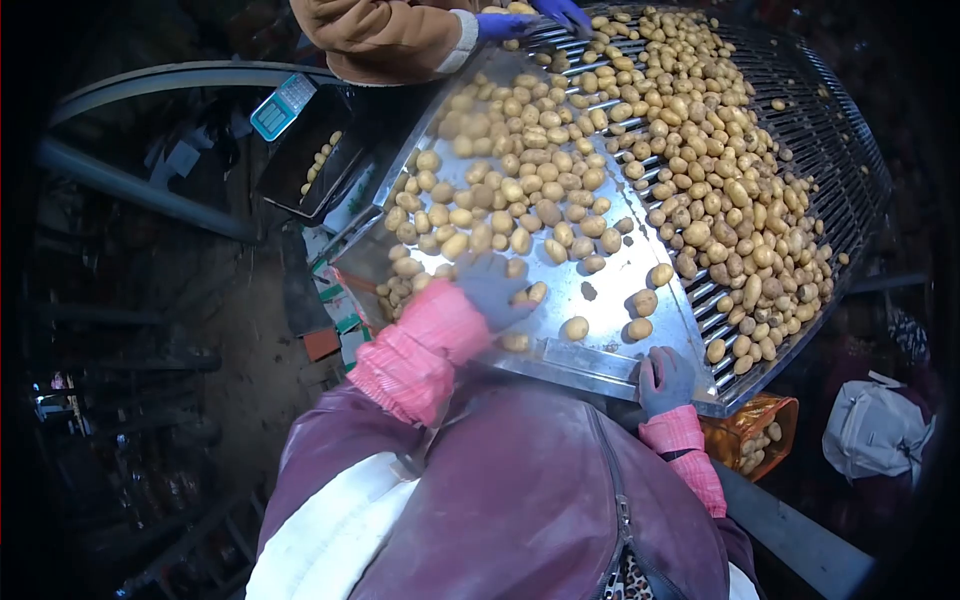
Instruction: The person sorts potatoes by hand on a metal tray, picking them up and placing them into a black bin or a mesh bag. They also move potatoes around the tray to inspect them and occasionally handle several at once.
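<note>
My left hand point(492, 290), in a grey glove and a pink cuff, is over the near left part of a metal sorting table point(630, 240). Its fingers are spread and slightly blurred among loose potatoes point(537, 292). My right hand point(667, 380), also gloved in grey, lies on the table's near rim with fingers extended and nothing in them. A few single potatoes point(640, 328) lie on the bare metal close to it. A larger group of potatoes point(530, 170) covers the plate further back.
Many potatoes point(740, 200) are heaped on the roller bars point(830, 130) at right. Across the table, another person's purple-gloved hand point(565, 14) reaches over the rollers. A scale display point(283, 106) and a black bin point(315, 170) stand left. An orange sack point(765, 435) with potatoes hangs below right.
</note>
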Available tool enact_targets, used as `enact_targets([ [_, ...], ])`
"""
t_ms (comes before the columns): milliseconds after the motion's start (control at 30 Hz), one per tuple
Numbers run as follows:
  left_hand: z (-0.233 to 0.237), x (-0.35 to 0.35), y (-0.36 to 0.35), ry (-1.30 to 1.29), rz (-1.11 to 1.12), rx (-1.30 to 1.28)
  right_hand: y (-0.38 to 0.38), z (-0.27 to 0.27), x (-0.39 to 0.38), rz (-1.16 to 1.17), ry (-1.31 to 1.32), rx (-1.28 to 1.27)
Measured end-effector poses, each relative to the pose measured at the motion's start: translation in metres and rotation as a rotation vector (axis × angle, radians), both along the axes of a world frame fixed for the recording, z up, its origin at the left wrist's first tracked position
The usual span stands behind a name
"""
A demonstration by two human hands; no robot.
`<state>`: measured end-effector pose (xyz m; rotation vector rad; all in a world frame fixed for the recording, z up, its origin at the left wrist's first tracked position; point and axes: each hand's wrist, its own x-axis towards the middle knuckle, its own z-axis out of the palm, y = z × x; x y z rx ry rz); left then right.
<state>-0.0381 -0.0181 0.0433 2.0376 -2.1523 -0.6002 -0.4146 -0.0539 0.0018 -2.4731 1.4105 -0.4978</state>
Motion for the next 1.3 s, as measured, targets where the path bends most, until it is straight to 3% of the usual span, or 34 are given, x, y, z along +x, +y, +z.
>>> enact_targets([
  [67, 0.024, 0.036, -0.021, 0.237, 0.018, 0.194, 0.001, 0.004, 0.002, -0.003, -0.01, 0.009],
  [133, -0.012, 0.085, -0.049, 0.301, 0.188, -0.019, 0.002, 0.007, 0.004, -0.006, -0.01, -0.004],
  [200, -0.01, 0.126, -0.084, 0.108, 0.481, -0.034, 0.003, 0.009, 0.007, -0.009, -0.001, -0.038],
  [267, -0.016, 0.164, -0.112, -0.033, 0.488, -0.09, 0.002, 0.01, 0.008, -0.017, 0.004, -0.024],
  [333, 0.002, 0.175, -0.132, -0.234, 0.258, 0.14, 0.002, 0.008, 0.01, -0.024, -0.011, -0.035],
  [400, 0.008, 0.17, -0.143, -0.292, 0.177, 0.286, 0.004, 0.004, 0.007, -0.039, -0.035, -0.068],
  [433, 0.007, 0.165, -0.144, -0.253, 0.22, 0.323, 0.005, 0.006, 0.006, -0.04, -0.024, -0.063],
  [500, -0.052, 0.186, -0.141, -0.109, 0.433, 0.196, 0.002, 0.012, 0.01, -0.032, -0.006, -0.049],
  [567, -0.068, 0.185, -0.137, -0.029, 0.421, 0.236, 0.002, 0.013, 0.012, -0.043, -0.009, -0.058],
  [700, -0.055, 0.165, -0.128, 0.194, 0.49, 0.226, 0.001, 0.022, 0.017, -0.061, 0.023, -0.059],
  [800, -0.014, 0.117, -0.159, 0.254, 0.471, -0.085, 0.002, 0.019, 0.016, -0.065, 0.004, -0.08],
  [867, -0.034, 0.104, -0.2, 0.308, 0.275, -0.322, 0.0, 0.016, 0.015, -0.057, 0.013, -0.067],
  [967, -0.039, 0.086, -0.252, -0.011, 0.08, -0.28, 0.002, 0.014, 0.013, -0.058, -0.007, -0.098],
  [1067, -0.016, 0.043, -0.243, -0.338, -0.047, 0.036, 0.002, 0.014, 0.012, -0.078, -0.007, -0.074],
  [1200, -0.046, 0.046, -0.211, -0.023, -0.108, -0.007, 0.003, 0.008, 0.009, -0.081, 0.012, -0.046],
  [1233, -0.038, 0.039, -0.196, -0.042, -0.101, 0.083, 0.002, 0.009, 0.009, -0.086, 0.022, -0.054],
  [1300, -0.049, 0.035, -0.161, -0.112, -0.141, -0.099, 0.002, 0.009, 0.011, -0.094, 0.042, -0.069],
])
